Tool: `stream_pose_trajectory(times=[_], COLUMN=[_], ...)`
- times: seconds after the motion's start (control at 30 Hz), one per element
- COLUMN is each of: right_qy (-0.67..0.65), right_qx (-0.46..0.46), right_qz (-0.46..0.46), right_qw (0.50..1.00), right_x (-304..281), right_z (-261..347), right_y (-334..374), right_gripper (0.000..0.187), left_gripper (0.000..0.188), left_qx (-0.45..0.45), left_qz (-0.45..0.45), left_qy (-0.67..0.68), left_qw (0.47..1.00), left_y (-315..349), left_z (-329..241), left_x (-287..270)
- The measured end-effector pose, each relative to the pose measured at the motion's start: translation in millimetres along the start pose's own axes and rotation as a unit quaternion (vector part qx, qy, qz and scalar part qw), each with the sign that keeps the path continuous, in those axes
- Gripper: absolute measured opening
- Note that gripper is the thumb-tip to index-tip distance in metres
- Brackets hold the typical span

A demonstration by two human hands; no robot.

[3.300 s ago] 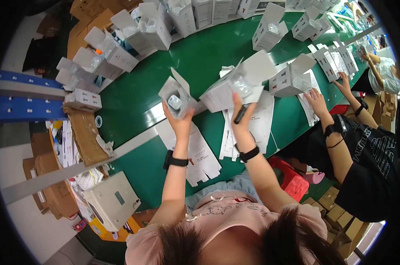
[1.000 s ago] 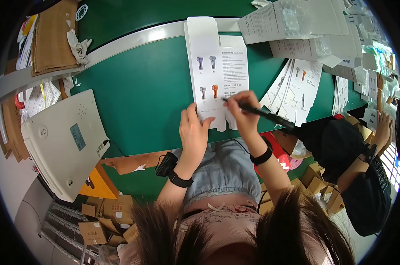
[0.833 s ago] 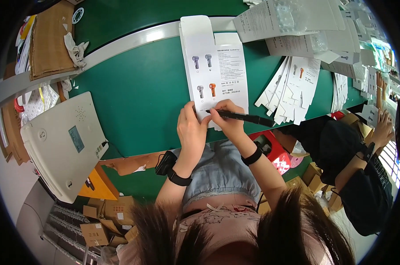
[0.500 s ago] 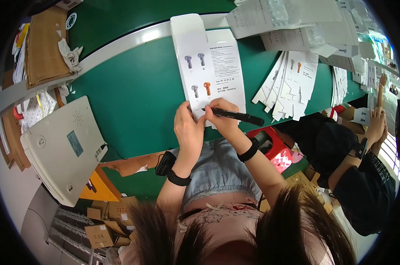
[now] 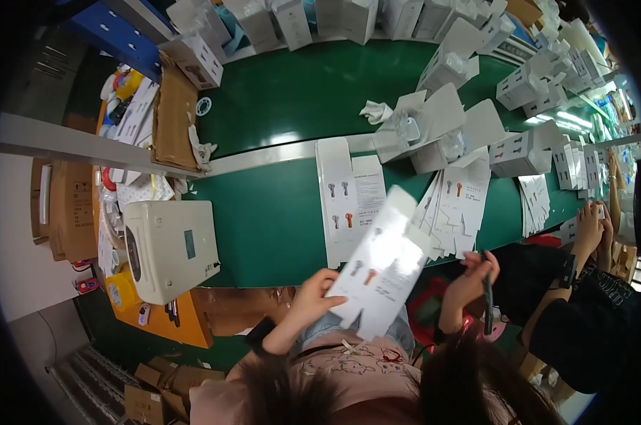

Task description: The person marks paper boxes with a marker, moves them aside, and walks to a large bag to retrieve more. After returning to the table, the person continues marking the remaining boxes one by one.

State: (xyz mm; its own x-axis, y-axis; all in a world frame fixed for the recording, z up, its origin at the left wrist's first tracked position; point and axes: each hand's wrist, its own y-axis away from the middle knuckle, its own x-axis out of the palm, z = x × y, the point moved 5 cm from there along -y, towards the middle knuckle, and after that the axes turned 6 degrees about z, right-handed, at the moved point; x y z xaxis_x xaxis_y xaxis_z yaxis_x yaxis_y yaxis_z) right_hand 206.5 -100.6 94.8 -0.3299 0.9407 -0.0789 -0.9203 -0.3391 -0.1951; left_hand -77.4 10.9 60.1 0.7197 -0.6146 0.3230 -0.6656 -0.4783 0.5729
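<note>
My left hand [image 5: 312, 301] grips the edge of a flattened white carton [image 5: 386, 280], thumb on top. It is held tilted above my lap, its upper part overlapping the table, and glare whitens its middle. To the right, my right hand [image 5: 468, 289] is closed round a black marker pen [image 5: 488, 304] that points downward, apart from the carton. Another flattened carton [image 5: 339, 202], printed with small grey and orange handheld devices, lies on the green table [image 5: 264, 234] just beyond my left hand. A fanned pile of similar flat cartons [image 5: 458, 205] is farther right.
Open white boxes with plastic-wrapped contents [image 5: 410, 127] stand beyond the flat cartons. A beige machine [image 5: 172, 248] sits at the left, a brown cardboard piece [image 5: 175, 117] behind it. Several boxes line the far edge. A co-worker's hands [image 5: 591, 230] are at the right.
Both hands have left the carton on the table. My left hand now holds a flat carton nearer my body; my right hand has swung right with the marker. The view has tilted farther out.
</note>
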Motion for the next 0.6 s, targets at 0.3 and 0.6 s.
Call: stream_pose_trajectory(times=[0.3, 0.6], right_qy=[0.008, 0.02], right_qx=[-0.073, -0.003], right_qz=[-0.095, -0.008], right_qw=[0.993, 1.0], right_x=[-33, 17], right_z=[36, 19], right_y=[-17, -3], right_gripper=[0.026, 0.023], left_gripper=[0.04, 0.039], left_qx=[0.206, 0.367], left_qz=[0.052, -0.465], left_qy=[-0.086, -0.15], left_qw=[0.973, 0.792], left_y=[-118, -133], left_z=[-39, -184], left_x=[115, -197])
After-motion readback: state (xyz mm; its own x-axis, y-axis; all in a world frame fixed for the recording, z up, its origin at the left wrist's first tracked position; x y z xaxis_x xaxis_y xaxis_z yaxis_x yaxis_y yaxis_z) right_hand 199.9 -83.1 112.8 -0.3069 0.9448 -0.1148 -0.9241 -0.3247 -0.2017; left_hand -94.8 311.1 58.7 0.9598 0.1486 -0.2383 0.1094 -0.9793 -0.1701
